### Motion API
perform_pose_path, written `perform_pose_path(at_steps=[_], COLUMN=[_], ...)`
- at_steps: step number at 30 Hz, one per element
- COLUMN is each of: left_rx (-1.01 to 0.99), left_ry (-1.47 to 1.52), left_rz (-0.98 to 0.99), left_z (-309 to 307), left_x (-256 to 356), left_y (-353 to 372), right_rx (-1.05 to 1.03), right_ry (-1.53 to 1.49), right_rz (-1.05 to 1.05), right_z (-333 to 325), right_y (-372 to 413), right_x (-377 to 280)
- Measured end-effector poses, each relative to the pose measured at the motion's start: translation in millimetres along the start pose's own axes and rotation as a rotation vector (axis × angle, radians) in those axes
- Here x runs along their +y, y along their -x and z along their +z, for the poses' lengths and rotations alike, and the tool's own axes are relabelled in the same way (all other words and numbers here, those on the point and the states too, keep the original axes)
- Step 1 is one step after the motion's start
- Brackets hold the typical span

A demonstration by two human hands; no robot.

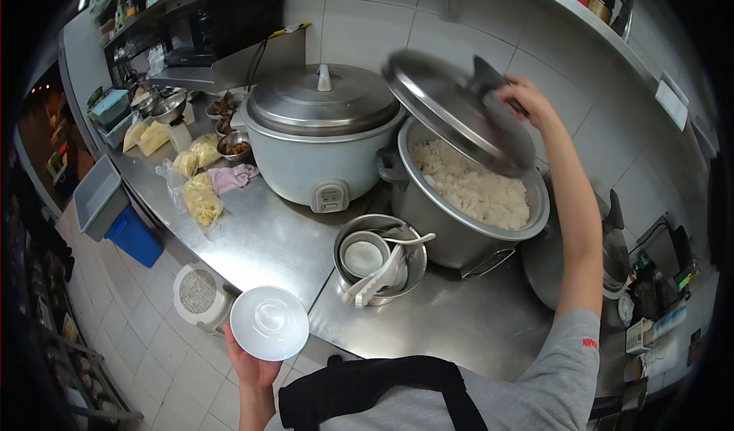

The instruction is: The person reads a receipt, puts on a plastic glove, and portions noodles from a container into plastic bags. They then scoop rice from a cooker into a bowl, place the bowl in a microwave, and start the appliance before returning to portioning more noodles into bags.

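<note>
My left hand (251,364) holds a white bowl (270,323) from below, in front of the counter's edge; the bowl looks empty. My right hand (524,101) grips the black handle of a metal lid (459,114), which is tilted and raised above the right cooker (459,244). White rice (470,186) shows inside that cooker. Between me and the cookers stands a metal bowl (419,267) with a small metal cup (364,255), a white spoon and a white paddle (378,277) in it.
A lidded cooker (306,156) stands on the metal counter (267,251), left of the rice. Bags of yellow food (202,199), a pink cloth (232,177) and small bowls lie farther left. A stool (200,295) and a blue bin (134,236) are on the floor. A shelf runs above.
</note>
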State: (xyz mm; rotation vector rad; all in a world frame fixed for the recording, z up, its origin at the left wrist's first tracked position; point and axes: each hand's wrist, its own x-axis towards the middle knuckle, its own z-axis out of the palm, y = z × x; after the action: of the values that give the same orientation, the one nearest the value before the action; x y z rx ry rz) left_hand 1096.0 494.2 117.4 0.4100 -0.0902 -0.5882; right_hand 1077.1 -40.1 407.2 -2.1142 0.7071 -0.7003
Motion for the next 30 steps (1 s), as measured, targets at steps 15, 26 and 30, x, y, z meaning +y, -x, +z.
perform_pose_path(at_steps=[15, 26, 30], left_rx=[0.258, 0.320, 0.186], left_ry=[0.001, 0.132, 0.181], left_rz=[0.129, 0.106, 0.065], left_z=[-29, -28, -21], left_x=[33, 26, 20], left_y=[6, -19, -26], right_rx=[-0.117, 0.273, -0.464], right_ry=[-0.025, 0.483, 0.875], right_rz=[-0.107, -0.812, -0.630], right_z=[240, 241, 230], right_y=[-158, -92, 89], right_x=[-55, -45, -5])
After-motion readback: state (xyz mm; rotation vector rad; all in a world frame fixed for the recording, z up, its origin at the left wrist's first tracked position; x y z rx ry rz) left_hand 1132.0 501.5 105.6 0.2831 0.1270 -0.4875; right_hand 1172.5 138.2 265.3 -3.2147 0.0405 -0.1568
